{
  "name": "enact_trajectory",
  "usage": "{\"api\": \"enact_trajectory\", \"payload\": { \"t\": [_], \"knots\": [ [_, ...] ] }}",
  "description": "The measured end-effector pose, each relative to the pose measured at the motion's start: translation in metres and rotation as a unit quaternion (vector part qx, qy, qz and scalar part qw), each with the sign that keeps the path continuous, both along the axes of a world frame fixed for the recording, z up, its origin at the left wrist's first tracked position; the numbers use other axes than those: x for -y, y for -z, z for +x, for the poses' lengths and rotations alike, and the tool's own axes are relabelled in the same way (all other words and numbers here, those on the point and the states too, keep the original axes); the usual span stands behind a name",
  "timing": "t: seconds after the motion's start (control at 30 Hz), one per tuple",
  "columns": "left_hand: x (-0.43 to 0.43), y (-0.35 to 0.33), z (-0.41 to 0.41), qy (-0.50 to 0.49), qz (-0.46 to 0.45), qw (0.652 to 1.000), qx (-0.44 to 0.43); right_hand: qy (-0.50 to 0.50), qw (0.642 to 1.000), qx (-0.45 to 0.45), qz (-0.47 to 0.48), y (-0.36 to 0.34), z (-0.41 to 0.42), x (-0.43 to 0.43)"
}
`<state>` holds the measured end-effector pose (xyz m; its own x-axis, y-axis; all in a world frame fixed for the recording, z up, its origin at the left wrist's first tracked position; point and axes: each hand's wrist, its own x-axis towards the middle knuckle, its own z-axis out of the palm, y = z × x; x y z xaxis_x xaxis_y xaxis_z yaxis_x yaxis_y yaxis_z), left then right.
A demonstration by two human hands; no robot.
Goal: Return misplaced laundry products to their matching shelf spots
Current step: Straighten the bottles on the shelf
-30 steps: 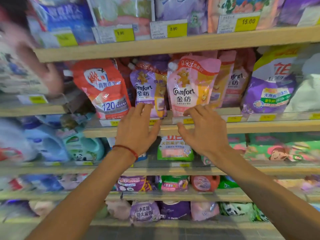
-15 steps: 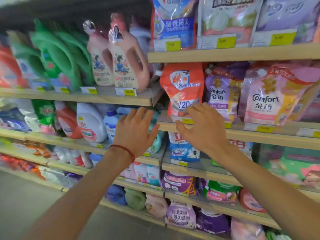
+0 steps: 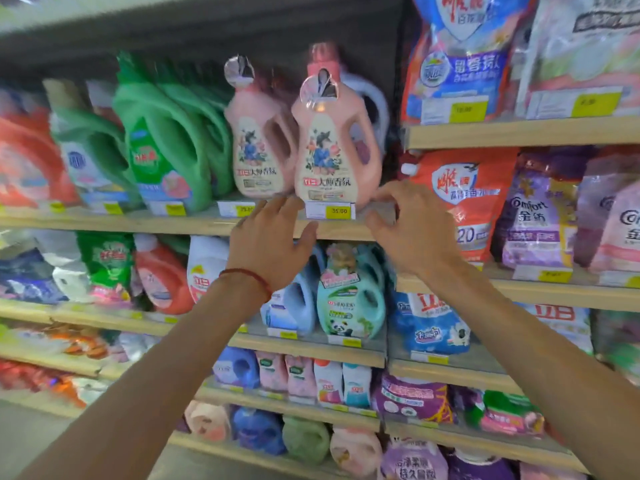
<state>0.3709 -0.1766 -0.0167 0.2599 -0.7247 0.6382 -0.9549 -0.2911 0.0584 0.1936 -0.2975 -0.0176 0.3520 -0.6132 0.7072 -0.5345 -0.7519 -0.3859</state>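
Observation:
Two pink detergent bottles stand on a wooden shelf (image 3: 138, 225); the nearer pink bottle (image 3: 334, 147) is at the shelf's right end, above a 35.00 price tag (image 3: 330, 211). My left hand (image 3: 270, 239) hovers just below and left of that bottle, fingers spread, holding nothing. My right hand (image 3: 412, 226) is raised at the bottle's lower right, fingers curled near the shelf end, also with nothing in it. An orange refill pouch (image 3: 464, 192) stands right behind my right hand on the neighbouring shelf.
Green bottles (image 3: 166, 143) and an orange-red bottle (image 3: 27, 164) fill the shelf to the left. Purple and pink Comfort pouches (image 3: 540, 216) stand to the right. A teal panda bottle (image 3: 349, 299) and blue bottles sit one shelf below. More pouches and bottles line the lower shelves.
The view has swung left, from the Comfort pouches to the bottle shelves. Both hands have stayed raised and empty, and now sit under the pink bottle.

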Motion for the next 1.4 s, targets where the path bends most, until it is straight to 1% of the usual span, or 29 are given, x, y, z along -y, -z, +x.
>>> {"api": "enact_trajectory", "payload": {
  "t": [0.17, 0.33, 0.43, 0.5, 0.6, 0.63, 0.7, 0.8, 0.93, 1.1, 1.23, 1.33, 1.4],
  "knots": [
    [0.041, -0.009, 0.044, 0.039, -0.026, 0.996, -0.077, -0.019, 0.999, 0.002, 0.036, -0.010, 0.044, 0.037],
    [0.104, -0.016, 0.088, 0.092, -0.039, 0.976, -0.191, -0.031, 0.995, 0.044, 0.079, -0.011, 0.079, 0.085],
    [0.130, -0.022, 0.102, 0.105, -0.025, 0.970, -0.219, -0.038, 0.992, 0.050, 0.111, -0.014, 0.089, 0.105],
    [0.149, -0.025, 0.114, 0.124, -0.012, 0.953, -0.274, -0.049, 0.988, 0.051, 0.140, -0.016, 0.099, 0.121],
    [0.172, -0.025, 0.125, 0.177, 0.005, 0.916, -0.359, -0.062, 0.982, 0.060, 0.166, -0.022, 0.107, 0.141],
    [0.177, -0.024, 0.127, 0.187, 0.007, 0.911, -0.367, -0.064, 0.982, 0.056, 0.166, -0.023, 0.108, 0.144],
    [0.185, -0.021, 0.131, 0.188, 0.002, 0.919, -0.347, -0.072, 0.982, 0.063, 0.166, -0.023, 0.109, 0.149],
    [0.192, -0.016, 0.137, 0.185, -0.033, 0.929, -0.320, -0.074, 0.979, 0.106, 0.155, -0.019, 0.110, 0.148],
    [0.195, -0.010, 0.141, 0.207, -0.075, 0.923, -0.317, -0.070, 0.975, 0.156, 0.142, -0.019, 0.114, 0.143],
    [0.193, -0.008, 0.150, 0.210, -0.102, 0.925, -0.300, -0.062, 0.973, 0.179, 0.133, -0.017, 0.124, 0.135],
    [0.189, -0.005, 0.163, 0.211, -0.123, 0.921, -0.303, -0.062, 0.973, 0.184, 0.125, -0.021, 0.139, 0.131],
    [0.185, -0.004, 0.176, 0.224, -0.133, 0.904, -0.339, -0.075, 0.969, 0.191, 0.134, -0.024, 0.153, 0.130],
    [0.181, -0.007, 0.189, 0.229, -0.138, 0.900, -0.345, -0.084, 0.966, 0.200, 0.138, -0.027, 0.167, 0.129]
  ]
}}
